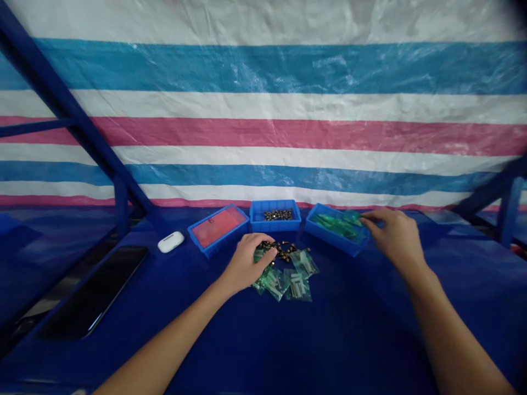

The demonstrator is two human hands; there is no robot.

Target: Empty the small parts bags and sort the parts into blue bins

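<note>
So where's the left hand [245, 263]?

Curled down over a loose heap of dark, brass-flecked parts [280, 248], which lies on a scatter of small clear bags [294, 281]. Whether it's pinching anything, I can't tell.

And the right hand [395, 236]?

Its fingers [373, 217] sit loosely together, reaching over the rim of a blue plastic tray [329, 238] of green pieces [335, 226]. I can't tell if they grip anything.

What else is on the table [370, 329]?

A middle tray [275, 224] of dark parts, a third tray [205, 247] with a red sheet [218, 227], a white earbud case [171, 241], a black phone [93, 293], and a striped tarp [263, 137] behind.
</note>
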